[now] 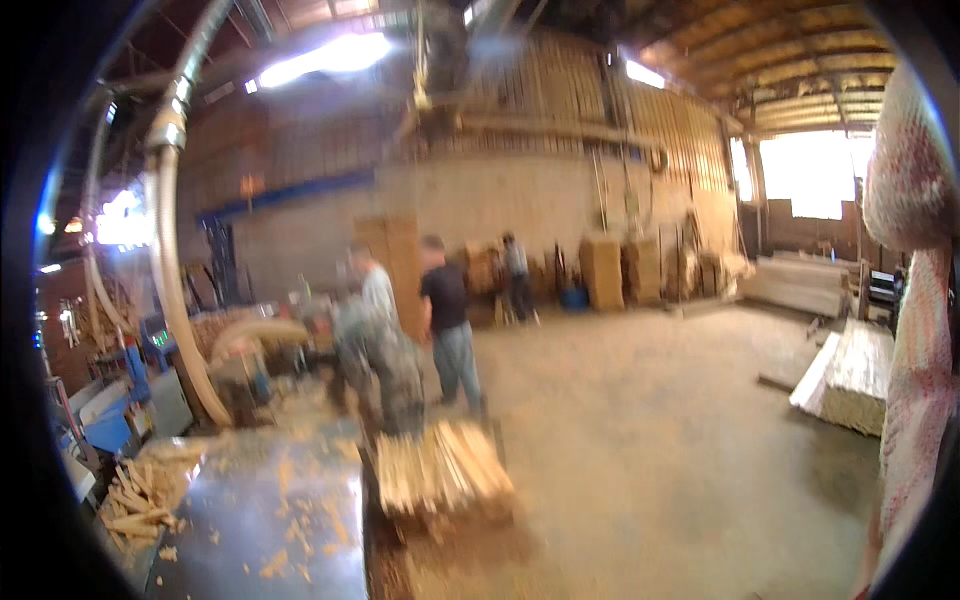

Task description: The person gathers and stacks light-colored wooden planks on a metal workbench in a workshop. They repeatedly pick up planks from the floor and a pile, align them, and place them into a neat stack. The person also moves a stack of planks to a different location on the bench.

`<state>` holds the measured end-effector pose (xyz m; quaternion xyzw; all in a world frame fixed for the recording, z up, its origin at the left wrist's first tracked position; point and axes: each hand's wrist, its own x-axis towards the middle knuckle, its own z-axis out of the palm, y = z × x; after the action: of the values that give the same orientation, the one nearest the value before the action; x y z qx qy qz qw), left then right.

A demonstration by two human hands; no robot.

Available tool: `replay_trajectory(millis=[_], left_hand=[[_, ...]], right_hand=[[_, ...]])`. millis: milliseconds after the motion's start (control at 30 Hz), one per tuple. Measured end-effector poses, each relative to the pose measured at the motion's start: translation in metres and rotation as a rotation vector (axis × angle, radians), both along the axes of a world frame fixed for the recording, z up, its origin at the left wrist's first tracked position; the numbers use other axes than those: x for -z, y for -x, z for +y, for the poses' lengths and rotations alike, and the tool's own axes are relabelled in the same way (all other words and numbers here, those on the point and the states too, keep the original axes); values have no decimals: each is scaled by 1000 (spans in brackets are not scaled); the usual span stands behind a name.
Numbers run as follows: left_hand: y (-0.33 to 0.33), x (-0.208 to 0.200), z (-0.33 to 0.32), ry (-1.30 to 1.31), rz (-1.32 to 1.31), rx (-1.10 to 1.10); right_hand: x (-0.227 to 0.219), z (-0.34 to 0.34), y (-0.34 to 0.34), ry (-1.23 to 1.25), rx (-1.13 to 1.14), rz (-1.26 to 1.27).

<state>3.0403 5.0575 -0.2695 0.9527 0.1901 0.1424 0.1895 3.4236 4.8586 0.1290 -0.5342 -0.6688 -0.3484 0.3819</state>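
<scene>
My right hand [908,175], in a pale knitted glove with pinkish flecks, is raised close to the camera at the right edge. Its fingers are partly cut off by the dark rim, so whether it grips anything is hidden. My left hand is out of the picture. A shiny metal worktable [265,510], strewn with wood chips, lies at the lower left. Beside it is a low stack of light wooden strips [440,465]. Short wood offcuts [135,505] are heaped at the table's left side.
A person in a dark shirt [445,295] stands beyond the strips, near others in pale [378,290] and grey-green [385,360] clothing. Another person [517,280] is farther back. A ribbed hose [170,280] rises at left. Bundled boards [850,370] lie on the concrete floor [640,440] at right.
</scene>
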Motion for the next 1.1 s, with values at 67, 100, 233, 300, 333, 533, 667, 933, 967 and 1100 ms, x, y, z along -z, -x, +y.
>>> replay_trajectory(millis=[67, 100, 233, 300, 333, 533, 667, 933, 967, 1100], left_hand=[[-76, 25, 36, -164, -67, 57], [-113, 44, 50, -177, -125, 46], [-183, 52, 18, -38, 101, 1], [-219, 75, 32, -24, 224, -11], [-235, 85, 36, 3, 266, -3], [-332, 97, 58, 153, 443, -60], [-335, 115, 102, 40, 469, -173], [-479, 171, 258, 93, 567, -212], [-489, 191, 280, 143, 560, -269], [-519, 174, 356, 89, 467, -295]], right_hand=[[11, 8, -35, -73, 3, -95], [22, 11, -57, -102, -3, -115], [15, 19, -145, -109, -16, -131], [25, 32, -195, -128, -34, -135], [31, 41, -219, -138, -46, -136], [27, 72, -309, -113, -58, -176], [97, 129, -393, -15, -146, 43], [368, 185, -516, 858, 485, 881], [410, 179, -516, 914, 536, 1007], [547, 172, -507, 910, 528, 1342]])
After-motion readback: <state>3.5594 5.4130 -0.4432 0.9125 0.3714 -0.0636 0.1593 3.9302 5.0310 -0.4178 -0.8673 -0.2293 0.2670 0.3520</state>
